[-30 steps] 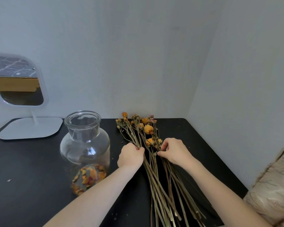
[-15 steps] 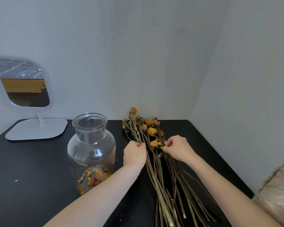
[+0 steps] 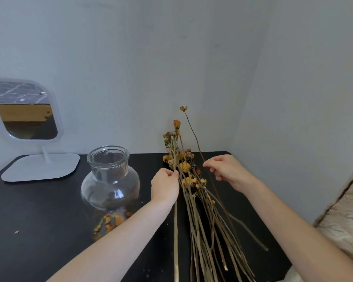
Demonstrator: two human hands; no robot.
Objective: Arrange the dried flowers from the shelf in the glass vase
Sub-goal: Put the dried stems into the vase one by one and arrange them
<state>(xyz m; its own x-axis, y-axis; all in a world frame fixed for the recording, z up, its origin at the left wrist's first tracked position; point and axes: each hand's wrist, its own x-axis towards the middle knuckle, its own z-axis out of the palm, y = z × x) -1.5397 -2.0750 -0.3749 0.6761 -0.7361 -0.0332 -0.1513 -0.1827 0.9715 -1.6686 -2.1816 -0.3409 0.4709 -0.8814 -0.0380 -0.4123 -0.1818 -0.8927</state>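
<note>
1. The left hand [image 3: 165, 186] grips a few stems just below their heads, holding them tilted up off the bundle.
2. The right hand [image 3: 228, 173] pinches a single thin stem [image 3: 192, 132] at its fingertips, the other fingers loosely curled.
3. The dried flowers [image 3: 204, 220] lie fanned on the black worktop [image 3: 39, 220], between and below the hands.
4. The glass vase [image 3: 110, 176] stands upright just left of the left hand, with loose petals in its base.
5. A white mirror [image 3: 25, 110] stands at the far left.

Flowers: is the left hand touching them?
Touching. The head view shows the left hand with its fingertips pinched round a few stems of the dried flowers, with no gap between them.
</note>
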